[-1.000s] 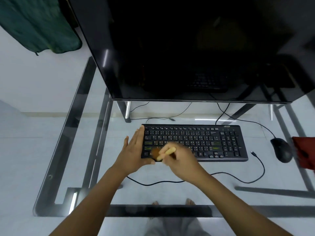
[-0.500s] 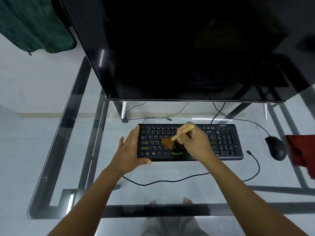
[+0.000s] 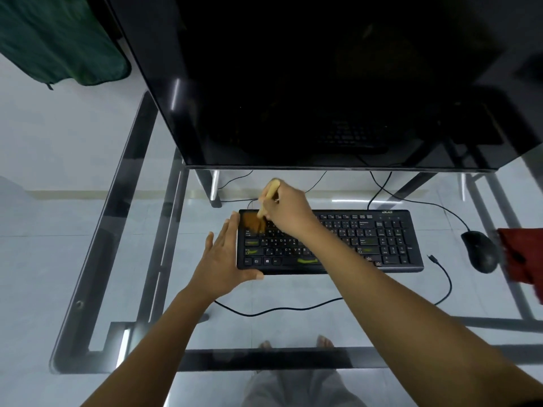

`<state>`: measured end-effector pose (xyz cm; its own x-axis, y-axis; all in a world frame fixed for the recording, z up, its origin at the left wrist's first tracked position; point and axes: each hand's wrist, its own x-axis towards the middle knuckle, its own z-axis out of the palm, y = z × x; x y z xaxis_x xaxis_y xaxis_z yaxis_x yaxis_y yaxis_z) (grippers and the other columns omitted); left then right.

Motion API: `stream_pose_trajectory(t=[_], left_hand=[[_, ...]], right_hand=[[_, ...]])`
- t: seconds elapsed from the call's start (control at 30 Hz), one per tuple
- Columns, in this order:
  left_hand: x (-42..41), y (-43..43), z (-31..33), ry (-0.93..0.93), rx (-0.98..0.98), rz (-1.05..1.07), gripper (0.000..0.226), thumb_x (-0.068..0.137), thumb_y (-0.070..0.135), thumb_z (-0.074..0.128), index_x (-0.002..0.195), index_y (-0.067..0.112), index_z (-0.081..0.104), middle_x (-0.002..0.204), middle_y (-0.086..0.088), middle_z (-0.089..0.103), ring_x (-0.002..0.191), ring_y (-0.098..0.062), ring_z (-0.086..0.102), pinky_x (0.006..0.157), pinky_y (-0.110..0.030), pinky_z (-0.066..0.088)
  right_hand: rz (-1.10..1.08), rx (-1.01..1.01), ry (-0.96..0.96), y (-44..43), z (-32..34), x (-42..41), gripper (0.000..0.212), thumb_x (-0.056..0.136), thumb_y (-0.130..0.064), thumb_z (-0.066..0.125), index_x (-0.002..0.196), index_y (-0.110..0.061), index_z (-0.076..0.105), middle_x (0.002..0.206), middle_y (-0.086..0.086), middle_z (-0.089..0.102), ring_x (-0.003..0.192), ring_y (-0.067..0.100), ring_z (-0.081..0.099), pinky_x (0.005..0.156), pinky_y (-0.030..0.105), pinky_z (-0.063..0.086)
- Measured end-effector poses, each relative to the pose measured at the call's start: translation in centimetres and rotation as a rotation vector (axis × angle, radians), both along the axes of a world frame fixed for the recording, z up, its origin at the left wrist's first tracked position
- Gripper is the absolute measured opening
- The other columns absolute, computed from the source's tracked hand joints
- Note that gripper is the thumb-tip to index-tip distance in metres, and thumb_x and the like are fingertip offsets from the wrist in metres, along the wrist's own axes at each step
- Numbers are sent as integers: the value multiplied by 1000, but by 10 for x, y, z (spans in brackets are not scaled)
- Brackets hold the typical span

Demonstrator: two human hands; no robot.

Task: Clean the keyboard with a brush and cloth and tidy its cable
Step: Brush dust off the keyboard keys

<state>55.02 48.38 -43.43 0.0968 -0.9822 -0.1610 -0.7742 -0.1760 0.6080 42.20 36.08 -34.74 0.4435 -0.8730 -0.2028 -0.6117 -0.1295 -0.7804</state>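
Brown brush [image 3: 258,220] at keyboard's [image 3: 382,239] far-left corner.

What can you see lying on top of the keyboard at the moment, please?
On the keyboard, brush bristles sweep its top-left corner, held by the right hand. That hand and forearm cover the middle keys. The left hand braces the left edge.

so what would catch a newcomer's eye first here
Probably the big dark monitor filling the top of the view, above a glass desk. Below it, the right hand works a brush over the black keyboard's top-left corner, while the left hand braces its left edge.
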Motion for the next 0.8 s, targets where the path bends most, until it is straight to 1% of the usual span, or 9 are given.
stream_pose_trajectory(t=[0.07,0.17,0.3,0.4,0.5,0.57,0.63,0.7,0.8], left_hand=[[0,0,0,8,5,1,135,61,64,77,152,18,-11,162,0,4,149,-19,5,117,-49,0],[1,0,0,18,-2,2,134,61,63,78,151,23,-13,162,1,9,148,-19,11,117,-50,1],[0,0,1,-3,3,-1,135,61,59,80,152,18,-11,162,0,2,149,-18,4,118,-50,-1],[-2,-2,2,-24,26,-19,134,63,65,74,153,15,-11,162,-3,4,149,-19,-3,117,-51,-3],[-8,-13,9,-58,36,-24,131,64,68,71,152,16,-10,163,-2,-3,149,-17,-8,118,-51,-5],[-14,-21,15,-79,23,-19,129,65,66,72,152,16,-9,162,-1,-6,148,-15,-10,118,-50,-6],[-19,-27,20,-113,21,-41,130,65,67,71,152,16,-9,162,0,-9,148,-15,-12,117,-49,-7],[-26,-32,21,-150,31,-77,130,65,69,69,152,15,-10,162,-1,-12,147,-14,-15,118,-49,-7],[-37,-34,21,-217,48,-139,128,67,72,65,153,15,-10,161,-1,-16,147,-14,-18,119,-48,-8]], right_hand=[[-88,-56,-80,-3,0,2,8,96,-7,52,93,-5,59,90,8,68,71,11,69,70,24,59],[12,200,-132,2,1,4,5,96,-9,55,95,-7,59,87,8,70,76,16,72,76,31,61],[-200,88,-162,-7,-3,-7,8,98,-9,51,96,-7,58,87,6,68,76,15,71,75,31,60],[-143,330,-231,-8,-2,-22,7,98,-10,52,100,-7,59,87,9,69,74,16,72,75,31,61],[-183,120,-91,-6,-10,-40,6,96,-13,56,92,-12,60,87,4,69,75,11,70,74,26,59],[-327,9,-186,-10,-9,-53,6,96,-9,55,93,-10,60,81,0,69,72,4,69,71,20,57],[-313,209,-283,-10,-6,-63,5,96,-7,55,96,-8,60,80,3,69,73,10,71,73,25,60],[-214,370,-225,-7,-5,-74,5,95,-7,56,96,-7,61,83,9,70,72,16,72,73,29,61],[-406,164,-241,-10,-9,-91,10,95,-10,58,88,-16,62,85,5,70,75,19,72,74,32,60]])
